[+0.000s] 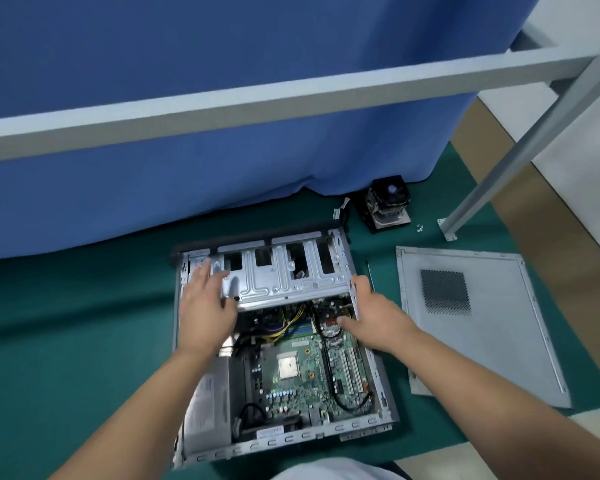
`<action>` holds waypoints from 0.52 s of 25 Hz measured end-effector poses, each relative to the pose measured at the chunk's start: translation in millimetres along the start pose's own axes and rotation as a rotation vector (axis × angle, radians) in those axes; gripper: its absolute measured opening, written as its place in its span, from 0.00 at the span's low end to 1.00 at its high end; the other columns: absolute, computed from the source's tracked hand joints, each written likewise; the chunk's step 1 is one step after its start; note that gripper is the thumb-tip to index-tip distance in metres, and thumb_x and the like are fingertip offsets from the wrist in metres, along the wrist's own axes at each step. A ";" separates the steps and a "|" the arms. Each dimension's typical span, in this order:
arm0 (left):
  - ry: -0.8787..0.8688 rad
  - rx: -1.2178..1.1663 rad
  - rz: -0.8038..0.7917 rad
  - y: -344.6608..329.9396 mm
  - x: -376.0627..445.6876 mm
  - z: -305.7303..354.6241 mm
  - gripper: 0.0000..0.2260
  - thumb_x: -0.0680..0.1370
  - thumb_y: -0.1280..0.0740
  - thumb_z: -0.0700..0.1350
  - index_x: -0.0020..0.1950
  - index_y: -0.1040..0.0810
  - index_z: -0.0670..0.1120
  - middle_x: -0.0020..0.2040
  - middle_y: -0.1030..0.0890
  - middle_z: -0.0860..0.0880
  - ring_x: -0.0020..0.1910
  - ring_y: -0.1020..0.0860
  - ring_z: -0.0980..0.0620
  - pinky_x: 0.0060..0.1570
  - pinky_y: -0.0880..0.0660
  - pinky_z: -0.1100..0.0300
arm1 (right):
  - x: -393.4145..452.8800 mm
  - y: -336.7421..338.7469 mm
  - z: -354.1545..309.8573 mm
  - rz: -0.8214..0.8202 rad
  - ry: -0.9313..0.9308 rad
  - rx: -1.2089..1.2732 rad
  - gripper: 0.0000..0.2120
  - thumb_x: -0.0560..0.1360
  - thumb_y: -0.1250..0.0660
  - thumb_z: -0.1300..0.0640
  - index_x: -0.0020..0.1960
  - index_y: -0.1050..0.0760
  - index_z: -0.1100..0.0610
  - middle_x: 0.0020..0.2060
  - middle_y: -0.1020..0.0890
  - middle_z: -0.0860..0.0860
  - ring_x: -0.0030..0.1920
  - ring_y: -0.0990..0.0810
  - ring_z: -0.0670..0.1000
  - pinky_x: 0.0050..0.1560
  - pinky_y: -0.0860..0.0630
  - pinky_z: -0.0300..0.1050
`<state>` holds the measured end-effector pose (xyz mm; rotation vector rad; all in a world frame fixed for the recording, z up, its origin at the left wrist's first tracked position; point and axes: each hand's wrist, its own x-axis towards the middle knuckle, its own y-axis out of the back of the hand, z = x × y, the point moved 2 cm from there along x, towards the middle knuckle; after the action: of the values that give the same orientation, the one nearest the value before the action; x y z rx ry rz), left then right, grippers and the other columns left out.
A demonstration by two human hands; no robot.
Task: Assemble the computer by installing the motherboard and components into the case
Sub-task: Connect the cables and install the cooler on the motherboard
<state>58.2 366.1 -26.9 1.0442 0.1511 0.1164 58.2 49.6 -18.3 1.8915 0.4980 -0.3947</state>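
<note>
Head view: case [383, 415] lies open on green mat, motherboard [302, 372] already seated inside. Left hand [207, 306] lies flat, fingers straight, on the drive cage [284, 271]; right hand [374, 311] grips the cage's right edge. Risk: cage coming down could pinch the yellow cables [288, 325] beneath. Cooler [387, 204] not yet fitted.
</note>
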 end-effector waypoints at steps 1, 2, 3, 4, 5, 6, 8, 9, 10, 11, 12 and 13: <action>-0.035 0.005 -0.022 -5.7 8.0 12.5 0.19 0.81 0.34 0.45 0.73 0.25 0.47 0.80 0.35 0.45 0.80 0.40 0.44 0.79 0.43 0.44 | 7.5 12.3 2.8 0.014 0.008 0.030 0.26 0.80 0.36 0.40 0.70 0.42 0.50 0.45 0.20 0.51 0.38 0.21 0.49 0.40 0.21 0.51; -0.071 0.010 -0.037 -11.8 18.3 25.0 0.21 0.80 0.33 0.43 0.73 0.26 0.47 0.79 0.33 0.46 0.79 0.38 0.44 0.79 0.42 0.44 | 17.4 25.7 6.8 0.047 0.005 0.067 0.21 0.80 0.38 0.38 0.65 0.37 0.48 0.43 0.20 0.49 0.40 0.19 0.50 0.43 0.20 0.52; -0.114 0.028 -0.045 -18.1 29.7 36.4 0.22 0.80 0.33 0.44 0.74 0.26 0.48 0.78 0.31 0.46 0.78 0.36 0.44 0.79 0.42 0.44 | 28.2 38.2 11.5 0.093 -0.007 0.115 0.17 0.81 0.39 0.38 0.62 0.32 0.48 0.45 0.19 0.47 0.44 0.19 0.50 0.46 0.19 0.51; -0.158 0.056 -0.045 -24.8 44.9 48.9 0.22 0.80 0.34 0.46 0.74 0.27 0.49 0.78 0.30 0.47 0.78 0.35 0.45 0.78 0.41 0.44 | 40.9 50.8 17.0 0.138 -0.024 0.171 0.14 0.81 0.39 0.40 0.61 0.28 0.47 0.49 0.18 0.46 0.48 0.19 0.50 0.50 0.20 0.50; -0.188 0.088 -0.052 -31.4 60.1 60.1 0.21 0.81 0.35 0.49 0.75 0.27 0.50 0.77 0.30 0.49 0.78 0.35 0.46 0.78 0.42 0.45 | 53.4 60.0 22.3 0.165 -0.040 0.226 0.13 0.82 0.38 0.42 0.61 0.26 0.48 0.52 0.17 0.45 0.51 0.19 0.48 0.52 0.21 0.48; -0.196 0.122 -0.076 -38.3 74.8 70.3 0.21 0.82 0.37 0.53 0.75 0.28 0.52 0.77 0.30 0.51 0.78 0.35 0.48 0.79 0.43 0.46 | 65.7 66.0 27.4 0.174 -0.058 0.261 0.13 0.82 0.38 0.44 0.62 0.25 0.49 0.55 0.17 0.45 0.52 0.19 0.48 0.53 0.23 0.46; -0.145 0.169 -0.129 -53.2 99.9 83.7 0.21 0.83 0.44 0.60 0.75 0.29 0.55 0.75 0.28 0.54 0.77 0.34 0.52 0.79 0.48 0.49 | 90.3 70.2 38.5 0.163 -0.092 0.251 0.14 0.82 0.37 0.47 0.65 0.24 0.51 0.58 0.17 0.48 0.54 0.20 0.50 0.55 0.24 0.45; -0.111 0.193 -0.135 -61.2 108.9 86.7 0.22 0.83 0.46 0.62 0.73 0.28 0.56 0.73 0.26 0.55 0.75 0.34 0.52 0.79 0.49 0.50 | 104.0 69.7 44.8 0.149 -0.112 0.225 0.15 0.82 0.36 0.48 0.66 0.24 0.52 0.61 0.18 0.50 0.56 0.20 0.52 0.57 0.24 0.45; -0.091 0.232 -0.120 -68.2 113.0 86.7 0.22 0.83 0.49 0.63 0.72 0.28 0.57 0.70 0.25 0.56 0.73 0.33 0.52 0.78 0.50 0.50 | 117.1 67.4 50.2 0.132 -0.128 0.198 0.17 0.82 0.36 0.49 0.68 0.24 0.53 0.63 0.19 0.52 0.59 0.21 0.54 0.60 0.25 0.46; -0.091 0.276 -0.088 -73.3 113.3 85.5 0.22 0.83 0.51 0.64 0.70 0.27 0.58 0.68 0.24 0.56 0.72 0.32 0.52 0.77 0.49 0.49 | 130.1 65.0 54.1 0.113 -0.138 0.175 0.19 0.82 0.36 0.49 0.70 0.25 0.54 0.65 0.20 0.54 0.62 0.21 0.55 0.62 0.25 0.47; -0.106 0.310 -0.047 -77.3 112.0 84.2 0.23 0.83 0.52 0.64 0.68 0.26 0.57 0.66 0.24 0.56 0.70 0.31 0.51 0.76 0.47 0.49 | 143.5 62.3 57.6 0.094 -0.145 0.162 0.20 0.81 0.36 0.49 0.71 0.26 0.54 0.67 0.21 0.55 0.65 0.22 0.57 0.64 0.25 0.48; -0.128 0.331 -0.002 -80.4 109.7 82.3 0.23 0.83 0.52 0.63 0.67 0.25 0.56 0.65 0.23 0.55 0.68 0.29 0.50 0.75 0.45 0.48 | 157.1 59.4 59.4 0.075 -0.143 0.158 0.21 0.81 0.35 0.49 0.73 0.27 0.54 0.69 0.23 0.56 0.66 0.23 0.57 0.66 0.26 0.48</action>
<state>182.8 274.4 -63.6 1.3777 0.0552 0.0225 221.0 -1.0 -69.7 2.0102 0.3069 -0.5288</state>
